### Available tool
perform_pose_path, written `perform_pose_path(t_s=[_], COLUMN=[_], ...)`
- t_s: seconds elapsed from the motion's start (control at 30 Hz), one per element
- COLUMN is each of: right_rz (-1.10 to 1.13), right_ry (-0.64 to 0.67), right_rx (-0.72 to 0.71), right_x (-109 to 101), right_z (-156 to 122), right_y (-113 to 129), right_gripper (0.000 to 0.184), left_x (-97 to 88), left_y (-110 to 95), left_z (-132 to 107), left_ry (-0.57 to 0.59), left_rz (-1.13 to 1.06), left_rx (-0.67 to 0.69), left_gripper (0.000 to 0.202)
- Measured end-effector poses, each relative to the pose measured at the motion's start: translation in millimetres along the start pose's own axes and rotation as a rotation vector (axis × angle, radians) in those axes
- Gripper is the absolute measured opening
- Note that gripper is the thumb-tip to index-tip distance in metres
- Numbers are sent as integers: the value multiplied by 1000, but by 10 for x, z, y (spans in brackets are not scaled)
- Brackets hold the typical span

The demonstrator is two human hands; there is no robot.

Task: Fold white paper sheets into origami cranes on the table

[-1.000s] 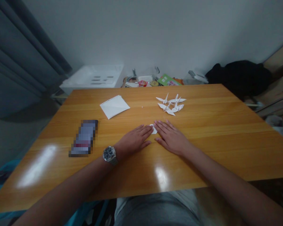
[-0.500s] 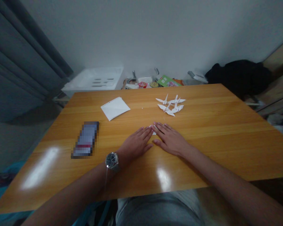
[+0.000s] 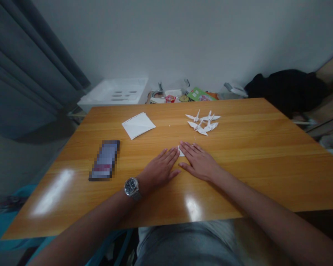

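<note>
A small piece of white paper (image 3: 181,152) lies on the wooden table, mostly covered by my fingers, so its full shape is hidden. My left hand (image 3: 162,166) rests flat on its left side, fingers stretched out, with a metal watch on the wrist. From the right, my right hand (image 3: 198,160) presses flat over the other side, fingers extended and thumb apart. The fingertips of both hands nearly meet at the paper's top. Beyond them stand several folded white paper cranes (image 3: 202,123), grouped close together.
A stack of white paper sheets (image 3: 138,125) with a perforated edge lies at the back left. Nearer on the left is a pixelated phone (image 3: 104,160). Behind the table (image 3: 252,147) stand a white tray (image 3: 116,92), a green packet (image 3: 201,94) and dark cloth (image 3: 285,90).
The view has shifted slightly, moving the table's contents a little to the right and up. Both hands stay flat on the paper, with only slight finger movement.
</note>
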State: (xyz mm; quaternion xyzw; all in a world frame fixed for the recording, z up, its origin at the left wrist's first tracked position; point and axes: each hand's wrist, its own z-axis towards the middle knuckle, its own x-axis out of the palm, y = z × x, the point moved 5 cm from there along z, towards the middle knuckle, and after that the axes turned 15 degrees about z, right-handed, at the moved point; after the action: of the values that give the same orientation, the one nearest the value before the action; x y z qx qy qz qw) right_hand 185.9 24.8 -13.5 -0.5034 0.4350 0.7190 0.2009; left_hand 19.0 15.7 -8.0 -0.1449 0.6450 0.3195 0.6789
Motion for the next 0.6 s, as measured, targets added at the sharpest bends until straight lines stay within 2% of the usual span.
perform_pose_path(t_s=[0.43, 0.6], right_rz=[65, 92], right_ry=[0, -34], right_rx=[56, 70], right_x=[-6, 5], right_z=[2, 15], right_y=[-24, -27], right_gripper=[75, 70], left_x=[-131, -128], left_y=[125, 147], left_z=[-354, -400], left_ry=[53, 16], left_rz=[-1, 19], left_rx=[-48, -51], left_gripper=[57, 56])
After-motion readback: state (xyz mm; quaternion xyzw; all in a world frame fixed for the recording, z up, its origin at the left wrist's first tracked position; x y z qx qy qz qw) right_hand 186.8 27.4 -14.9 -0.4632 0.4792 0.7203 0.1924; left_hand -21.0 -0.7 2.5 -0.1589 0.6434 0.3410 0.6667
